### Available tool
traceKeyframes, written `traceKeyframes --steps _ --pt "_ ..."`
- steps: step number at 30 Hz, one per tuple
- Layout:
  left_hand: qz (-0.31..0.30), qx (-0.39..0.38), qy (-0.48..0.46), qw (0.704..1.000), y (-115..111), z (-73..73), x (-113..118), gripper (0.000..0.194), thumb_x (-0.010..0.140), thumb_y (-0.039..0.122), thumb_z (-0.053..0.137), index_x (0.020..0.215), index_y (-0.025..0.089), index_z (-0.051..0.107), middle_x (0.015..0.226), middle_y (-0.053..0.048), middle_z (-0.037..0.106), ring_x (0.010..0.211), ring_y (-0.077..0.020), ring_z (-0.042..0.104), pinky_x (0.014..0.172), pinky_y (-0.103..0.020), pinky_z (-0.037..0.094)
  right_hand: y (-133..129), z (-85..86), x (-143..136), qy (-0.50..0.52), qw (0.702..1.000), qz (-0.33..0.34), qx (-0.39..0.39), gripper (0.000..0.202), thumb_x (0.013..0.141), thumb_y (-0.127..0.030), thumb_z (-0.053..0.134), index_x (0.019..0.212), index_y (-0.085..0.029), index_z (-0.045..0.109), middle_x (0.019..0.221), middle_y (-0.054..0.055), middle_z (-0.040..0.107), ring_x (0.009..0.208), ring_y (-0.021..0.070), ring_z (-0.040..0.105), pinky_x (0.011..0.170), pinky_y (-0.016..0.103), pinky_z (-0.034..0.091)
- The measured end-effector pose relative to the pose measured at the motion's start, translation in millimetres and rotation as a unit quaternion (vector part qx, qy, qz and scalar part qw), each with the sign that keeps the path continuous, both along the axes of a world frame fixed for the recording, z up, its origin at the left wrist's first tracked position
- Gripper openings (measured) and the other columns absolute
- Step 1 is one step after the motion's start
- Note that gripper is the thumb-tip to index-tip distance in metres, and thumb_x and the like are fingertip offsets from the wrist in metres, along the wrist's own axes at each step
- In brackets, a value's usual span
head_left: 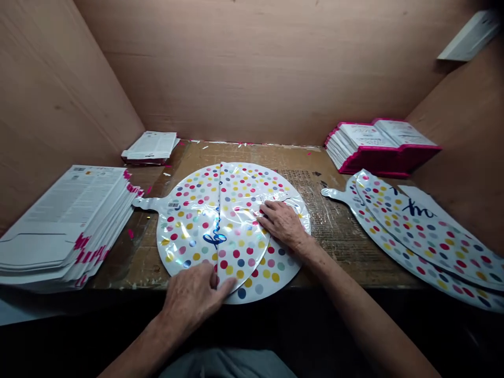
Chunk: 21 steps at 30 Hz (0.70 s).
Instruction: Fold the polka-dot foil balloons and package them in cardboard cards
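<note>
I'm looking down on a flat, spotted foil balloon [240, 231], which is lying mid-table on the brown cardboard [205, 153], between the card stack on the left [94, 197] and the other balloons on the right [425, 231]; its neck [147, 203] is pointing left, and a straight edge is running down through the blue lettering [216, 239]. The right hand [284, 223] is resting palm-down on it, fingers loosely spread and gripping nothing; the left hand [192, 294] is half curled at the near edge, thumb stretched out, though I cannot tell whether it is pinching the film. I'm judging it very light, limp and slippery, with glossy skin likely to be sliding and creasing easily; I'd be favouring flat fingertips over hard pinching, taking hold at the rim or neck, and keeping nails off the film.
</note>
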<state>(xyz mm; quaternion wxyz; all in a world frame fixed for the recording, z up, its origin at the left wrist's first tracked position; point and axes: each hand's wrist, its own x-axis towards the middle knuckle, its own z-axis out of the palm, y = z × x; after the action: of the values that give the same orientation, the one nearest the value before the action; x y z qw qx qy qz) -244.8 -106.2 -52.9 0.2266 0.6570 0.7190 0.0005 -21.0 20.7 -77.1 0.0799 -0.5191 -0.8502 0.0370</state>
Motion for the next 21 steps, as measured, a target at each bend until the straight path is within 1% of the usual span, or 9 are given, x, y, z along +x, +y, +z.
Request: traceKeyframes --steps 3,6,8,10,12,14,17,19,21 --pt "0.018 -0.138 -0.272 0.952 -4.9 7.3 6.8 0.047 0.072 0.057 0.062 0.049 0.02 0.047 0.049 0.0 0.047 0.047 -0.0113 0.039 0.048 -0.025 0.022 -2.0 9.4 9.7 0.051 0.998 -0.014 -0.043 0.03 0.096 -0.036 0.053 0.111 -0.014 0.067 0.117 0.013 0.064 0.115 0.0247 0.057 0.103 0.04 0.04" --pt "0.139 -0.211 -0.538 0.804 0.8 28.8 13.4 0.048 0.064 0.06 0.07 0.053 0.018 0.05 0.049 0.004 0.041 0.042 -0.0051 0.022 0.043 -0.022 0.011 -29.5 26.5 21.4 0.205 0.976 0.021 -0.076 0.056 0.094 -0.054 0.049 0.133 -0.015 0.055 0.129 0.015 0.06 0.12 0.0267 0.056 0.1 0.042 0.046" --pt "0.188 -0.186 -0.618 0.741 5.7 47.7 12.8 0.044 0.061 0.057 0.074 0.059 0.018 0.054 0.051 0.005 0.041 0.042 -0.0037 0.018 0.041 -0.02 0.01 -58.6 32.5 26.1 0.28 0.954 0.099 -0.038 0.081 0.088 -0.067 0.049 0.148 -0.015 0.036 0.142 0.017 0.05 0.13 0.0303 0.049 0.104 0.047 0.045" --pt "0.166 -0.175 -0.604 0.759 11.4 62.6 7.7 0.047 0.066 0.061 0.07 0.059 0.017 0.055 0.049 0.005 0.042 0.04 -0.0037 0.019 0.039 -0.019 0.013 -86.3 27.6 27.3 0.28 0.945 0.152 0.068 0.095 0.083 -0.066 0.059 0.153 -0.013 0.023 0.149 0.02 0.041 0.136 0.0342 0.041 0.109 0.052 0.04" --pt "0.1 -0.13 -0.497 0.852 20.6 67.6 0.0 0.057 0.075 0.07 0.056 0.054 0.017 0.054 0.046 0.002 0.044 0.039 -0.0062 0.028 0.039 -0.021 0.021 -104.8 13.8 28.0 0.245 0.937 0.153 0.195 0.078 0.091 -0.046 0.058 0.154 -0.013 0.023 0.143 0.02 0.048 0.134 0.0325 0.044 0.109 0.052 0.04" --pt "0.037 0.036 -0.352 0.935 35.6 61.0 -8.8 0.061 0.079 0.074 0.047 0.058 0.017 0.059 0.055 -0.004 0.056 0.05 -0.0135 0.049 0.048 -0.025 0.039 -111.3 1.7 30.6 0.203 0.934 0.156 0.248 0.057 0.096 -0.024 0.049 0.15 -0.015 0.034 0.132 0.017 0.059 0.127 0.0279 0.054 0.104 0.047 0.047" --pt "-0.109 0.272 -0.251 0.923 65.7 34.2 -22.7 0.063 0.083 0.071 0.042 0.1 0.018 0.069 0.108 -0.012 0.069 0.104 -0.0272 0.061 0.092 -0.039 0.048 -98.4 11.2 35.7 0.162 0.953 0.183 0.179 0.043 0.091 -0.014 0.048 0.134 -0.017 0.055 0.118 0.012 0.069 0.109 0.0232 0.066 0.091 0.036 0.055" --pt "-0.214 0.249 -0.266 0.906 84.1 13.3 -31.6 0.072 0.087 0.071 0.029 0.123 0.018 0.062 0.131 -0.012 0.062 0.123 -0.0288 0.053 0.106 -0.043 0.039 -72.9 39.6 33.3 0.135 0.972 0.174 0.08 0.039 0.085 -0.011 0.049 0.12 -0.018 0.065 0.105 0.008 0.074 0.092 0.02 0.071 0.077 0.028 0.055" --pt "-0.23 0.188 -0.293 0.909 96.9 -2.8 -38.0 0.079 0.089 0.071 0.014 0.126 0.019 0.062 0.128 -0.01 0.064 0.119 -0.0291 0.056 0.103 -0.042 0.042 -33.8 75.7 23.7 0.104 0.983 0.144 -0.037 0.036 0.078 -0.009 0.049 0.103 -0.019 0.072 0.084 0.002 0.074 0.072 0.0154 0.068 0.063 0.022 0.05"
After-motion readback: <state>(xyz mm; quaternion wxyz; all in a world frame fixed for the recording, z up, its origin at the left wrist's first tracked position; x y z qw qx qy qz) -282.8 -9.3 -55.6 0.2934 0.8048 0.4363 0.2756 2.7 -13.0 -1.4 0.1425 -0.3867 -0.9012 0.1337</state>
